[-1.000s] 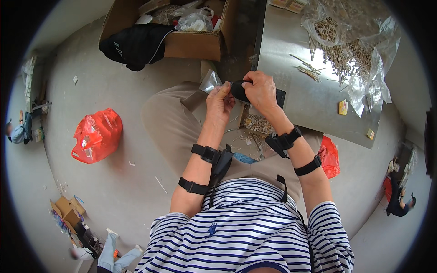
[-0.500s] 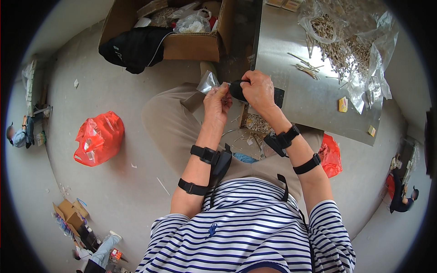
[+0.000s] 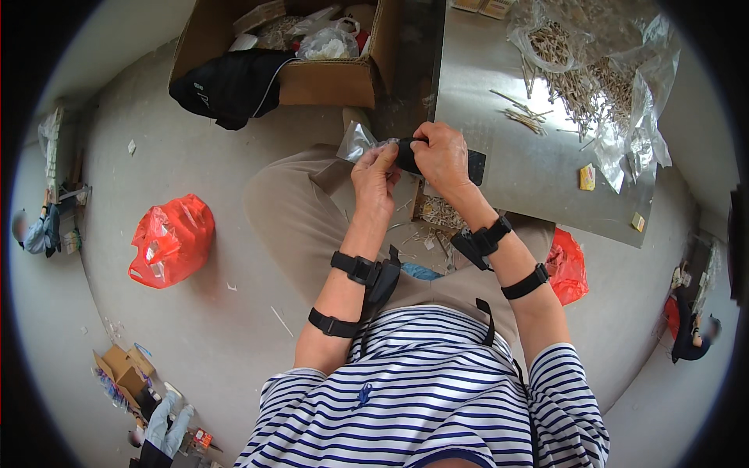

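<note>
My left hand [image 3: 375, 175] pinches a small clear plastic bag [image 3: 356, 141] at the near edge of a shiny metal table [image 3: 538, 168]. Touching it, my right hand [image 3: 442, 154] is closed around a small black object [image 3: 407, 157] at the bag's mouth. Both hands are held together above my lap, just in front of the table edge. Black straps wrap both forearms. How far the black object sits inside the bag is hidden by my fingers.
Several thin pale sticks [image 3: 573, 78] and crumpled clear plastic [image 3: 636, 129] lie on the table. A cardboard box [image 3: 312, 47] with a black garment [image 3: 230, 86] stands ahead on the floor. Red bags lie at left [image 3: 172, 240] and right [image 3: 567, 267]. Other people are at the edges.
My hands have stayed together on the bag and black object, shifting only slightly; the view has tilted a little.
</note>
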Demonstrator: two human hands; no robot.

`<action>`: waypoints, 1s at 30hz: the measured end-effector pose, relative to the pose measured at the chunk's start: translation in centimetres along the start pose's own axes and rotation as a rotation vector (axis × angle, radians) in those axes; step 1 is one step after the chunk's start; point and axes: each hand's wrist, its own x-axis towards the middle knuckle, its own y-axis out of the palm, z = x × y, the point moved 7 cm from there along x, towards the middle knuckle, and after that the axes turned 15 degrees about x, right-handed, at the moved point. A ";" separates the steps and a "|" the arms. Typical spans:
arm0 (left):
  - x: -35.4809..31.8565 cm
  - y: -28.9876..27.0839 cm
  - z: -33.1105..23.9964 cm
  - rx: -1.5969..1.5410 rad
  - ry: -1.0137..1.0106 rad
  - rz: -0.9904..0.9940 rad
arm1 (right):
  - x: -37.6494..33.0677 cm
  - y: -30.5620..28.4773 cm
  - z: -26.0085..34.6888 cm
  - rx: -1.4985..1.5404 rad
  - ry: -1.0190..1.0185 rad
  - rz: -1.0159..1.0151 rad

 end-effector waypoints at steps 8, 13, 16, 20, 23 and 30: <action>-0.3 0.0 -0.7 0.057 0.032 -0.003 | -0.1 -0.1 -0.1 0.005 0.014 -0.008; 0.1 -0.3 -0.9 0.159 0.081 -0.008 | 0.0 -0.1 -0.2 0.006 0.021 -0.016; 0.1 -0.4 -0.7 0.153 0.014 0.039 | 0.1 -0.1 -0.4 0.011 0.018 -0.021; 0.0 -0.9 -0.4 0.094 -0.034 -0.005 | 0.1 -0.3 -0.5 0.037 0.016 -0.029; 0.5 -1.2 0.0 0.127 -0.027 0.019 | 0.1 -0.3 -0.4 0.073 -0.004 -0.037; 1.5 -0.8 0.9 0.010 -0.025 0.034 | 0.2 -0.4 -0.4 0.103 0.020 -0.025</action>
